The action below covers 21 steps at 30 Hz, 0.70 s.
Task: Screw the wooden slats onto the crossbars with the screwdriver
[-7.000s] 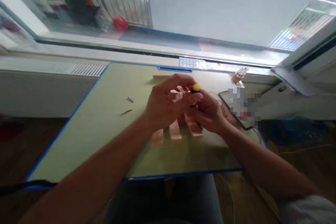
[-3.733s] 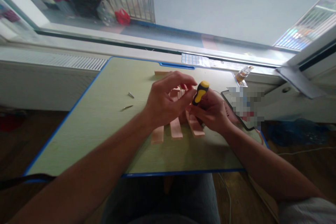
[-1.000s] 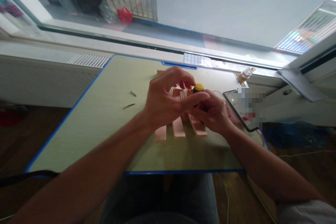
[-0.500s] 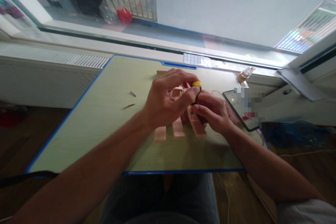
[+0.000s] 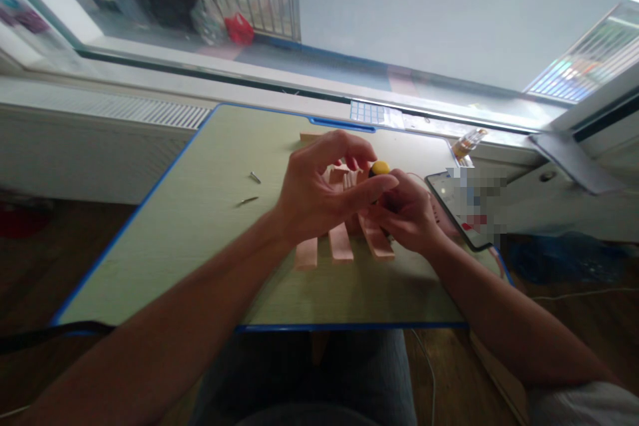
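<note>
A small screwdriver with a yellow-and-black handle (image 5: 381,167) stands nearly upright over the wooden slats. My left hand (image 5: 324,193) has its thumb and curled fingers around that handle, the thumb stretched across it. Just right of it, my right hand (image 5: 407,213) is closed low by the screwdriver, against the right-hand slat; what its fingertips pinch is hidden. Pale wooden slats (image 5: 341,243) run out toward me from a wooden piece partly covered by my hands. Two loose metal screws, one upper (image 5: 255,177) and one lower (image 5: 247,200), lie left of my left hand.
A phone (image 5: 456,210) rests at the table's right side, its screen partly blurred out. Behind it stands a clear bottle (image 5: 469,143) with amber contents. Another wooden strip (image 5: 309,137) lies at the back. The blue-edged table (image 5: 164,246) meets a window sill and radiator.
My left thumb has slid forward to the right across the handle, while its index finger has drawn back a little. My right fingers have closed in tighter by the screwdriver.
</note>
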Each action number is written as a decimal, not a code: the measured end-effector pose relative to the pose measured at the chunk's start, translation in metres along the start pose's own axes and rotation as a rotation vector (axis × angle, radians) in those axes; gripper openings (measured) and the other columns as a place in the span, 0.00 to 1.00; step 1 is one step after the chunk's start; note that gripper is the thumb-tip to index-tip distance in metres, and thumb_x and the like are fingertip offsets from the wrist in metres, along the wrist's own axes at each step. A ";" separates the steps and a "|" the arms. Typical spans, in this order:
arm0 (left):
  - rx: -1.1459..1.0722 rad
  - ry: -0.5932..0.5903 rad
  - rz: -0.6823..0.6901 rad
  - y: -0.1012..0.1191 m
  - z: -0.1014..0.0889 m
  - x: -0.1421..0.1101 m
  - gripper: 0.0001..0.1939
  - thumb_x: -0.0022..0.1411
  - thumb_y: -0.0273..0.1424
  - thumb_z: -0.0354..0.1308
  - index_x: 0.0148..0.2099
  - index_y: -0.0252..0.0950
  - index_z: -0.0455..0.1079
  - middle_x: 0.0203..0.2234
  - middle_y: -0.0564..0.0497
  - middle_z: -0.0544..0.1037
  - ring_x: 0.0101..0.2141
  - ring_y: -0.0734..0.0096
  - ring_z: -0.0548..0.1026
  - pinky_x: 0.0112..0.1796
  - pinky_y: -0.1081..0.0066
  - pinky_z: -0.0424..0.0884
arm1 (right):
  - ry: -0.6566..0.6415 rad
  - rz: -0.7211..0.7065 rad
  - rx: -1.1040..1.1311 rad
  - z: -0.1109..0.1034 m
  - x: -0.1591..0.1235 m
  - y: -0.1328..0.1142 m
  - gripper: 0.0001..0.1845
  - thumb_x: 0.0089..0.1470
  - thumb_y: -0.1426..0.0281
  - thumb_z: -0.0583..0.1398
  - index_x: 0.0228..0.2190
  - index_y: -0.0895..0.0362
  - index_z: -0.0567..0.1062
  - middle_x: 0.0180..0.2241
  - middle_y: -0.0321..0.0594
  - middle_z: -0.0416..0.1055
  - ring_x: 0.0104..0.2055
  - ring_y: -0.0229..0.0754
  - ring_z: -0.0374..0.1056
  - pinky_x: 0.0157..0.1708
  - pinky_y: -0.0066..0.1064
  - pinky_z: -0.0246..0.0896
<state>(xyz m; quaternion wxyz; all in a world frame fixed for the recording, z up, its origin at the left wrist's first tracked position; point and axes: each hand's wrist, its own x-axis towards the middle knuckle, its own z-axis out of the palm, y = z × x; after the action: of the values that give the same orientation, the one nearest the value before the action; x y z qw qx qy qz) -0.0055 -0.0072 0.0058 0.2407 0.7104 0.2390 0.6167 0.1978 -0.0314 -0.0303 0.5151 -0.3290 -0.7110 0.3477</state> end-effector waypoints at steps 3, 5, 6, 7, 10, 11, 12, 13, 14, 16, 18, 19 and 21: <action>0.037 0.025 0.002 -0.001 0.000 0.000 0.17 0.64 0.46 0.79 0.41 0.41 0.81 0.34 0.50 0.86 0.34 0.67 0.81 0.40 0.60 0.82 | 0.017 0.022 -0.017 0.001 0.000 0.001 0.23 0.60 0.61 0.77 0.31 0.51 0.69 0.25 0.26 0.61 0.25 0.33 0.52 0.23 0.29 0.48; 0.043 0.015 0.007 0.000 0.000 0.000 0.16 0.65 0.46 0.78 0.41 0.41 0.81 0.33 0.51 0.86 0.34 0.67 0.81 0.40 0.61 0.82 | 0.029 0.031 -0.020 0.002 0.000 0.002 0.23 0.60 0.59 0.77 0.32 0.51 0.70 0.26 0.26 0.61 0.25 0.33 0.51 0.23 0.29 0.48; 0.045 0.013 0.007 0.000 0.000 0.000 0.15 0.65 0.44 0.78 0.40 0.41 0.81 0.33 0.51 0.86 0.34 0.68 0.81 0.40 0.61 0.82 | 0.035 0.032 -0.024 0.002 -0.001 0.003 0.23 0.60 0.58 0.78 0.32 0.51 0.71 0.26 0.26 0.61 0.25 0.33 0.52 0.23 0.30 0.48; 0.047 0.012 0.004 0.000 0.000 0.000 0.13 0.65 0.43 0.78 0.41 0.41 0.82 0.33 0.51 0.85 0.34 0.68 0.81 0.40 0.61 0.82 | 0.040 0.034 -0.021 0.002 -0.001 0.003 0.22 0.59 0.58 0.78 0.32 0.51 0.71 0.26 0.27 0.62 0.26 0.33 0.52 0.24 0.30 0.49; 0.034 0.000 -0.019 0.002 0.000 0.000 0.09 0.65 0.37 0.76 0.42 0.40 0.82 0.35 0.50 0.86 0.35 0.67 0.82 0.40 0.61 0.82 | 0.009 0.082 0.046 0.002 -0.003 0.003 0.22 0.60 0.55 0.78 0.35 0.52 0.74 0.28 0.29 0.64 0.27 0.34 0.54 0.25 0.31 0.51; 0.026 -0.008 -0.023 0.003 0.000 0.000 0.07 0.65 0.35 0.75 0.43 0.40 0.83 0.36 0.49 0.87 0.36 0.66 0.82 0.40 0.61 0.82 | -0.011 0.111 0.078 0.001 -0.003 0.003 0.21 0.61 0.53 0.77 0.37 0.52 0.76 0.29 0.30 0.65 0.27 0.35 0.55 0.26 0.31 0.52; 0.019 -0.018 -0.023 0.003 0.000 0.000 0.05 0.65 0.33 0.73 0.43 0.39 0.83 0.38 0.48 0.88 0.37 0.66 0.83 0.41 0.60 0.83 | -0.029 0.135 0.101 -0.001 -0.003 0.003 0.20 0.62 0.52 0.76 0.40 0.52 0.78 0.30 0.31 0.67 0.28 0.36 0.57 0.27 0.32 0.53; 0.016 -0.022 -0.017 0.004 0.000 0.000 0.05 0.65 0.31 0.72 0.43 0.39 0.83 0.39 0.47 0.89 0.38 0.65 0.84 0.42 0.60 0.83 | -0.040 0.147 0.107 -0.002 -0.002 0.002 0.19 0.64 0.52 0.75 0.42 0.52 0.81 0.31 0.33 0.68 0.29 0.37 0.59 0.29 0.33 0.56; 0.017 -0.023 -0.011 0.005 0.000 0.000 0.05 0.65 0.30 0.71 0.44 0.39 0.84 0.40 0.47 0.89 0.39 0.64 0.85 0.42 0.59 0.83 | -0.049 0.143 0.095 -0.004 -0.002 0.001 0.18 0.65 0.51 0.74 0.43 0.52 0.83 0.32 0.34 0.70 0.32 0.39 0.62 0.31 0.34 0.59; 0.027 -0.024 -0.006 0.006 0.000 0.001 0.05 0.65 0.28 0.69 0.44 0.39 0.84 0.41 0.47 0.90 0.41 0.62 0.86 0.44 0.58 0.83 | -0.062 0.103 0.043 -0.006 0.000 -0.002 0.17 0.67 0.51 0.72 0.41 0.52 0.86 0.35 0.38 0.73 0.37 0.44 0.67 0.39 0.38 0.64; 0.040 -0.027 -0.010 0.005 0.000 0.001 0.06 0.66 0.28 0.67 0.44 0.39 0.84 0.41 0.47 0.90 0.42 0.62 0.86 0.44 0.57 0.84 | -0.071 0.063 -0.002 -0.008 0.002 -0.003 0.17 0.68 0.51 0.72 0.39 0.52 0.87 0.37 0.41 0.76 0.42 0.47 0.70 0.46 0.42 0.67; 0.047 -0.030 -0.012 0.005 0.000 0.001 0.06 0.66 0.28 0.66 0.44 0.40 0.84 0.41 0.47 0.90 0.42 0.61 0.86 0.45 0.57 0.84 | -0.072 0.051 -0.010 -0.008 0.003 -0.003 0.17 0.68 0.51 0.72 0.38 0.52 0.87 0.38 0.42 0.77 0.43 0.48 0.70 0.47 0.43 0.67; 0.054 -0.035 -0.013 0.003 -0.001 0.000 0.08 0.66 0.28 0.65 0.45 0.40 0.85 0.42 0.47 0.90 0.43 0.60 0.86 0.45 0.56 0.84 | -0.059 0.037 -0.001 -0.007 0.003 -0.003 0.15 0.67 0.52 0.72 0.39 0.51 0.86 0.38 0.42 0.78 0.43 0.48 0.71 0.47 0.43 0.68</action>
<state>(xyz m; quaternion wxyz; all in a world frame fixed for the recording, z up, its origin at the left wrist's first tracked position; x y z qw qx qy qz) -0.0061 -0.0091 0.0079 0.2295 0.7257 0.2559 0.5960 0.2033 -0.0295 -0.0249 0.4872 -0.3317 -0.7199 0.3665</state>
